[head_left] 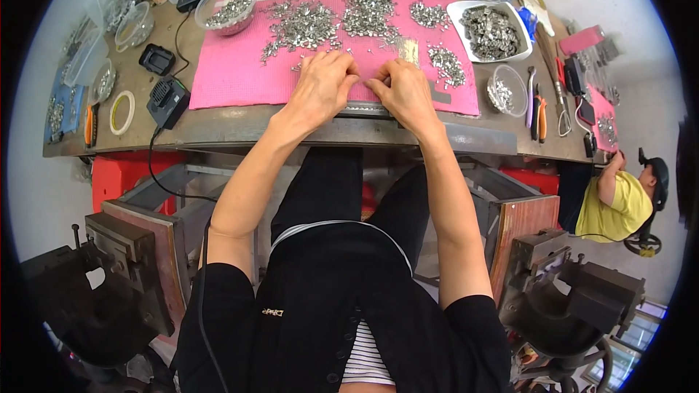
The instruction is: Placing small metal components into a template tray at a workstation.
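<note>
Silvery metal pieces (304, 26) lie heaped in a jumble just beyond the left hand (326, 78), the right hand (405, 92) farther off; fingers curled, any pinch hidden.

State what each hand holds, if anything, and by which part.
Cannot be told: the left hand and right hand curl over the pink mat; anything pinched is hidden or too small.
</note>
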`<act>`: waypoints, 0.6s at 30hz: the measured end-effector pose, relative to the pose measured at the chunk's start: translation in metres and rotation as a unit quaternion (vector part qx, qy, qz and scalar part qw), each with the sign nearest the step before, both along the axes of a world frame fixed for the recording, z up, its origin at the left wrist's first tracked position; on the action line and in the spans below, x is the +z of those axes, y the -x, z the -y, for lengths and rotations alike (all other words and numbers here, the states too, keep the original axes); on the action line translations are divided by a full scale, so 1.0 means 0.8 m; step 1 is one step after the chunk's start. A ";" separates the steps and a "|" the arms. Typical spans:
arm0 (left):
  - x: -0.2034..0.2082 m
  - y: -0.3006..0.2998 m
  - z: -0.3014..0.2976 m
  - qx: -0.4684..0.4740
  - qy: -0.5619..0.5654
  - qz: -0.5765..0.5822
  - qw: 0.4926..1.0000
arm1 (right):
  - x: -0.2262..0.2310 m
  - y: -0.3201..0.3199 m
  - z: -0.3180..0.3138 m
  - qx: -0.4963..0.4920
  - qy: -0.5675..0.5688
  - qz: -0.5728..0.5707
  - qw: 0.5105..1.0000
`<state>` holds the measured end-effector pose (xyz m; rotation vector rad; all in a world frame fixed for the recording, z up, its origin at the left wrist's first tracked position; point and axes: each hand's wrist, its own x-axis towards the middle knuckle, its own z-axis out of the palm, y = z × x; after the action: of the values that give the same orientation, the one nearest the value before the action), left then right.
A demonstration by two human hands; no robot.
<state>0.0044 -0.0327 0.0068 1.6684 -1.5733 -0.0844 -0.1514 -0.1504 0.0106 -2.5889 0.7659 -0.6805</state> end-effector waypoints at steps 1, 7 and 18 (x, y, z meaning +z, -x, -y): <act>0.004 0.002 -0.001 -0.002 -0.001 0.000 1.000 | 0.000 0.000 0.003 0.002 -0.006 -0.006 1.000; 0.006 0.035 -0.016 -0.069 0.004 -0.148 0.987 | 0.011 0.012 -0.001 -0.011 -0.095 0.012 0.995; -0.007 0.054 -0.015 -0.058 0.048 -0.046 0.996 | -0.014 0.065 -0.024 -0.036 -0.265 0.234 0.935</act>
<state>-0.0385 -0.0204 0.0009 1.4784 -1.5792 -0.1403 -0.2034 -0.1315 -0.0007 -1.8240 0.7572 -0.9184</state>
